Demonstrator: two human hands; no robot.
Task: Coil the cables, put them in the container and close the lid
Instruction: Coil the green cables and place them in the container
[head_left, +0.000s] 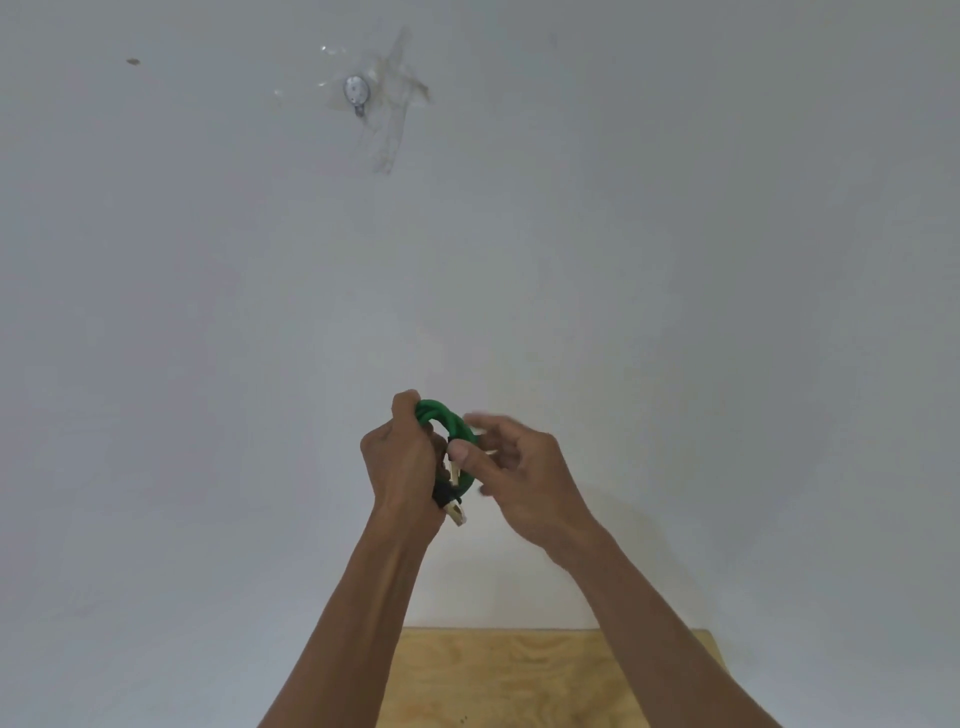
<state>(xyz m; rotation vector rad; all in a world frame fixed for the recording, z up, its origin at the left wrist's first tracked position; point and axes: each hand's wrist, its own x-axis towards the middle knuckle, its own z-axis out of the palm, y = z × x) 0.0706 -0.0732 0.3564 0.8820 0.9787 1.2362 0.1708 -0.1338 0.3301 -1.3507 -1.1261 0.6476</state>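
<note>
Left hand (402, 457) clenched on green cable (448, 422) coil, raised before wall | right hand (511, 465) pinching loop, blurred | risk: loose grip lets coil spring apart; container unseen

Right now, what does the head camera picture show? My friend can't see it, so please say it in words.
Two bare hands hold a coiled green cable up before a white wall: the left hand grips the coil, the right hand pinches it. A wooden table shows below; no container is visible.
</note>
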